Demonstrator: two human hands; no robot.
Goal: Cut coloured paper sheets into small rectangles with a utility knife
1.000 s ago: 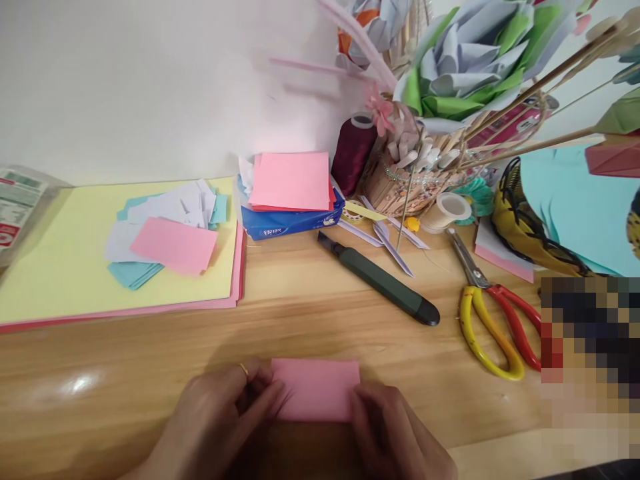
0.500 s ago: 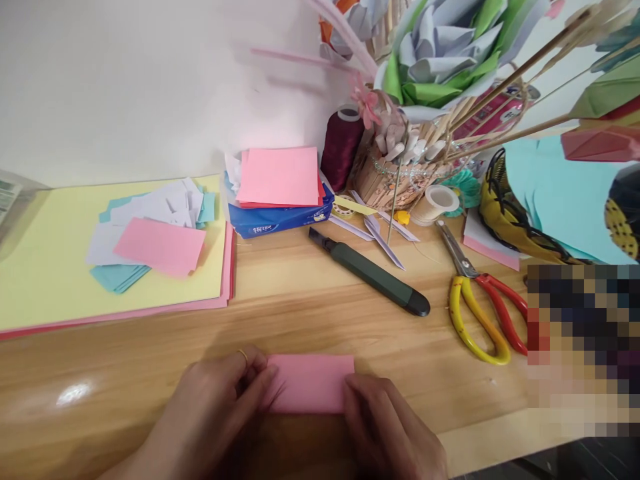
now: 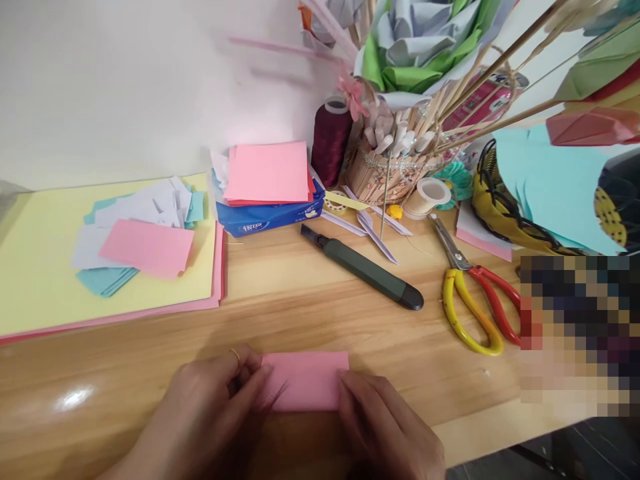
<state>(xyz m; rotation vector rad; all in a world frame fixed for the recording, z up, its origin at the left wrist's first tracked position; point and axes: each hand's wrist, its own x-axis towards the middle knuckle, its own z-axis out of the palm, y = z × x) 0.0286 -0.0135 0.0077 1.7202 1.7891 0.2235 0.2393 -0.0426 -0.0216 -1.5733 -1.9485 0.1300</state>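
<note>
A pink rectangle of paper lies near the front of the wooden table, its long side running left to right. My left hand pinches its left end between thumb and fingers; a ring shows on one finger. At the right end, my right hand grips the paper's edge the same way. Dark crease-like lines mark the paper beside my left thumb. Whether the sheet is folded double I cannot tell. Beyond my hands lies a dark green utility knife.
Scissors with yellow and red handles lie right. Yellow sheets at left bear paper pieces. A blue tissue pack holds pink squares. Behind stand a purple thread spool, a stick-covered pot of paper flowers and a basket.
The whole scene has shifted slightly left in the view. Both hands keep the same hold on the pink paper, with hardly any movement.
</note>
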